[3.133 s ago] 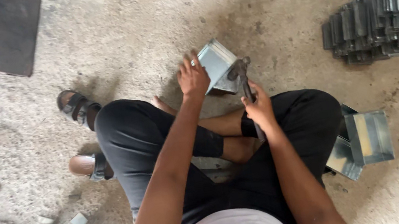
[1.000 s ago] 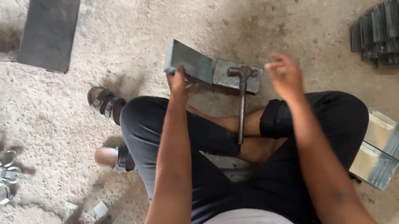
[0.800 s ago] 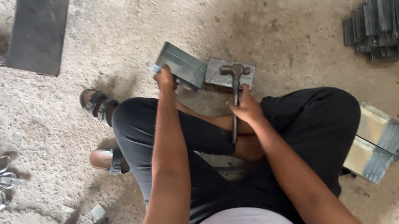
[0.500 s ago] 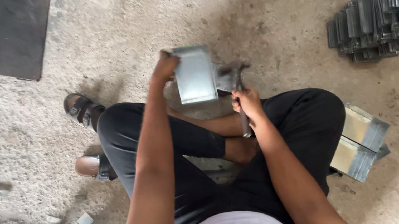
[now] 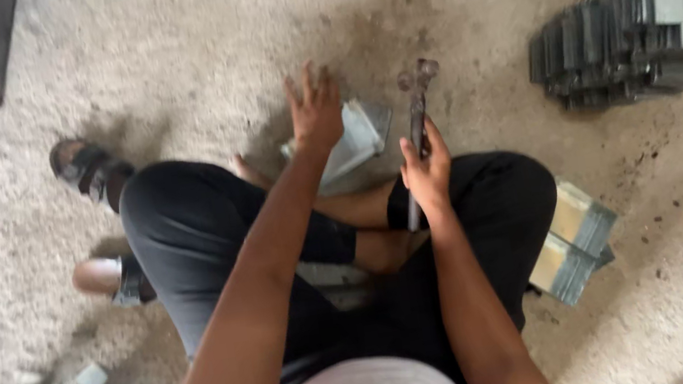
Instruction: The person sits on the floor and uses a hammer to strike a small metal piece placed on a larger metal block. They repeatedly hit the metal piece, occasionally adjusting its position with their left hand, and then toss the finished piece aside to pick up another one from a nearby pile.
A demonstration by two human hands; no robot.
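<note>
Now left hand [image 5: 315, 114] lies flat, fingers spread, on metal bracket [image 5: 349, 140] — right hand [image 5: 425, 174] grips hammer [image 5: 418, 116]

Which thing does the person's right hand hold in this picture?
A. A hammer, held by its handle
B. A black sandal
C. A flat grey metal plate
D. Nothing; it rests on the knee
A: the right hand is closed around the handle of the hammer, whose head points away above the floor, while the left hand lies with spread fingers on the folded metal plate.
</note>
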